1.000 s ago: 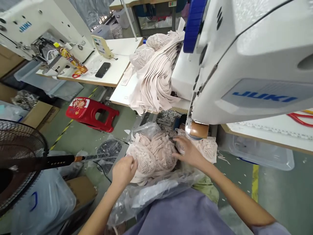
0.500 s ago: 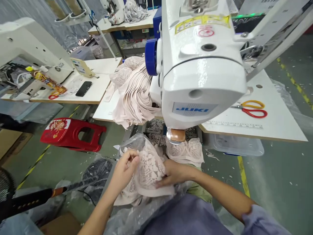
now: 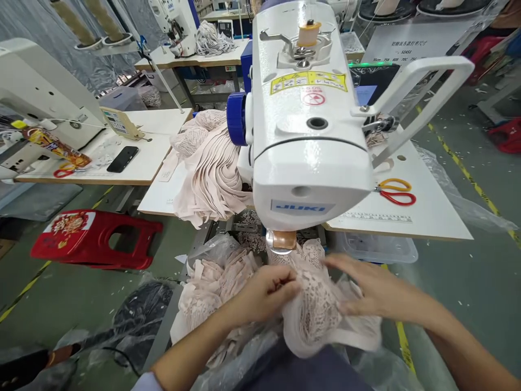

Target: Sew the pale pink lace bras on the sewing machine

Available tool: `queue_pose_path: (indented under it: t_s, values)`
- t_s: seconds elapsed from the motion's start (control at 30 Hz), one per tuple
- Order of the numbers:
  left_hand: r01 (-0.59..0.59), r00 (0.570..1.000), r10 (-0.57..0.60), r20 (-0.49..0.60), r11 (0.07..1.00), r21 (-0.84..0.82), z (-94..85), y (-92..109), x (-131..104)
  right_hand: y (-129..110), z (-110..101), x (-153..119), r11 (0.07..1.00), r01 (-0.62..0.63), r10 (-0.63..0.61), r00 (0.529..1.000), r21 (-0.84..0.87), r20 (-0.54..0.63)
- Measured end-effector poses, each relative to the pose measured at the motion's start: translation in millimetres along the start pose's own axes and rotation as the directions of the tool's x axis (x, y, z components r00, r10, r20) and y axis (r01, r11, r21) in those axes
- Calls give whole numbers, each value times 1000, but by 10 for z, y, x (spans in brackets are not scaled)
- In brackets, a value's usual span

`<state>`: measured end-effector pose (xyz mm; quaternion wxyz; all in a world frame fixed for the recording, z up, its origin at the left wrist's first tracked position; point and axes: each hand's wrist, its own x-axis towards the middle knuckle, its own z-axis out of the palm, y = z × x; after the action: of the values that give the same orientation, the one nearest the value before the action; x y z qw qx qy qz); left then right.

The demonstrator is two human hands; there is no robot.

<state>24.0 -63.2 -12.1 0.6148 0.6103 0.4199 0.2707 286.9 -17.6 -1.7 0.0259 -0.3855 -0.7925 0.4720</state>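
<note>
The left forearm [image 3: 199, 345] rises from the lower left, its hand [image 3: 274, 293] just below centre, fingers curled in towards the thumb. The right forearm [image 3: 456, 326] slants in from the lower right; its hand [image 3: 372, 288] points left, fingers extended, thumb apart below them.

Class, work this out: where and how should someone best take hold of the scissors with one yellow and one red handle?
Probably by both loops of the scissors, coming from the right. They lie flat on the white table, loops pointing away from the sewing machine, whose head hides the blade tips.
</note>
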Motion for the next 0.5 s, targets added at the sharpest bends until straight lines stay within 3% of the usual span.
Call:
queue_pose_path:
  t_s: [0.03, 0.07, 0.13, 0.2, 0.33, 0.43, 0.5]
  values:
    - [-48, 998, 47, 32, 998, 50, 43, 60, 9, 16, 40, 53, 1000, -6, 5, 992, -11, -129]
    - [-87, 995, 82, 53, 992, 91, 79, 112, 17, 10, 86, 116, 999, 35, -32, 983, 12, -179]
    - [-88, 996, 86, 21, 987, 131, 102, 194, 26, -48, 178, 256, 975, 195, -182, 976, 111, -118]
    - [8, 997, 1, -79, 993, 120, 35, 252, 32, -121, 238, 392, 941, 280, -263, 958, 188, -111]
    - [194, 954, -143, -264, 964, 181, -300, 291, 77, -196, 227, 621, 949, 149, -54, 945, 279, -323]
    - [282, 880, -144, -453, 926, 252, -509, 253, 167, -197, 151, 779, 934, 54, 63, 948, 353, -313]
    - [289, 846, -105, -523, 914, 284, -567, 231, 237, -185, 101, 871, 925, 25, 92, 953, 380, -287]
